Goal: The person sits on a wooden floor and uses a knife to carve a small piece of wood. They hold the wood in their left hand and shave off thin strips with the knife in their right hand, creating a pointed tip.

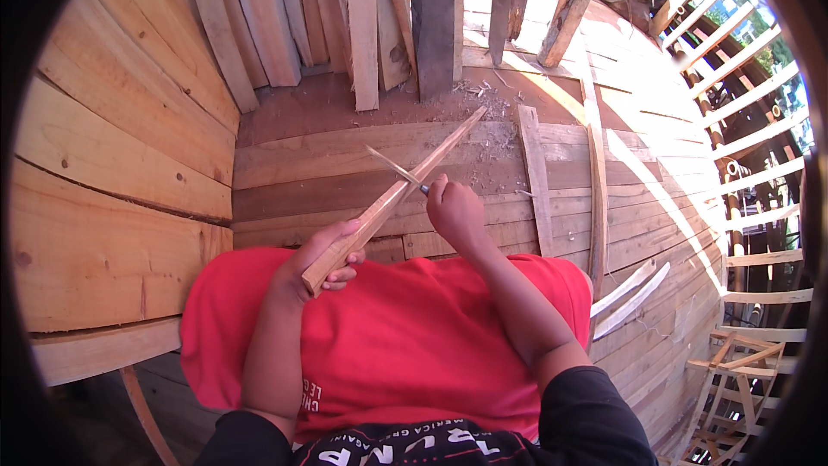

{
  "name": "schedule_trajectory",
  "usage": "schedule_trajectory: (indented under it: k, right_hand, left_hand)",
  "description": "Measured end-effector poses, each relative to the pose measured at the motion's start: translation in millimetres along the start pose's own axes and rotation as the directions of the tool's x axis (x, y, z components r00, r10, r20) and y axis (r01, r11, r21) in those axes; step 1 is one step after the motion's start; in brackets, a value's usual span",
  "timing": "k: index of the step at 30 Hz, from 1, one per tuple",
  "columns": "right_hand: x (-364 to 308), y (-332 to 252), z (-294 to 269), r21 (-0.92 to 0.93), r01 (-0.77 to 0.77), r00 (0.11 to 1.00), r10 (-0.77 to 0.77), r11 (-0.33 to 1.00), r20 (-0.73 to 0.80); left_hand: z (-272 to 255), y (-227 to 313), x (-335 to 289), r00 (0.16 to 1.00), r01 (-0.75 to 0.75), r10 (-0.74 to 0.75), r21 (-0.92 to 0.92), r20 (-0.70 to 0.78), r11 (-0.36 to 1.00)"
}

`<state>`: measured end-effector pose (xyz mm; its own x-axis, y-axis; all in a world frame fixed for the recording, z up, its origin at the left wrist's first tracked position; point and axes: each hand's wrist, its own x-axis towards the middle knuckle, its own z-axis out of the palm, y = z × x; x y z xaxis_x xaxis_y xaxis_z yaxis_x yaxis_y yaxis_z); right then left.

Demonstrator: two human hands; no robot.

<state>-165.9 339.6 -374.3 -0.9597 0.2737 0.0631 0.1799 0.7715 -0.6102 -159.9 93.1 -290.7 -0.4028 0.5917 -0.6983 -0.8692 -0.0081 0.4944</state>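
A long, squared wooden stick (pixel 379 211) slants from my lap up and to the right, its far end over the plank floor. My left hand (pixel 326 257) is wrapped round its near end. In my right hand (pixel 454 210) is a knife (pixel 392 163), held by its handle, most of which the fingers hide. The knife's narrow blade crosses the stick near its middle and points up and left. Red cloth (pixel 414 336) covers my lap beneath both hands.
Wood shavings (pixel 492 134) lie scattered past the stick's far end. Upright boards (pixel 267 17) lean at the back, and a plank wall (pixel 121 164) stands at left. Loose strips (pixel 535 173) lie at right, near a slatted railing (pixel 759 181) and a small wooden frame (pixel 742 371).
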Motion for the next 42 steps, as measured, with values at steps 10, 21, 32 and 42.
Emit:
schedule_trajectory:
  k: [10,21,32,42]
  right_hand:
    - [35.8,56.4,-9.3,-0.119,-0.205,0.977,0.196,0.972,-0.084]
    - [17.8,18.5,-0.7,0.019,-0.039,0.997,0.038,0.999,0.072]
    - [37.5,46.7,-4.5,-0.07,-0.232,0.971,0.227,0.97,-0.077]
    - [-1.9,-9.2,0.6,0.018,-0.022,0.993,0.02,1.0,0.114]
  left_hand:
    - [0.0,1.5,-3.5,0.999,0.008,-0.009,0.014,0.037,1.0]
    - [-11.7,1.1,4.3,0.992,0.044,-0.02,-0.194,0.125,0.98]
    - [-4.8,0.8,2.2,0.992,0.038,-0.014,-0.189,0.129,0.981]
    - [-7.6,-4.4,4.5,0.997,0.027,-0.019,-0.122,0.069,0.992]
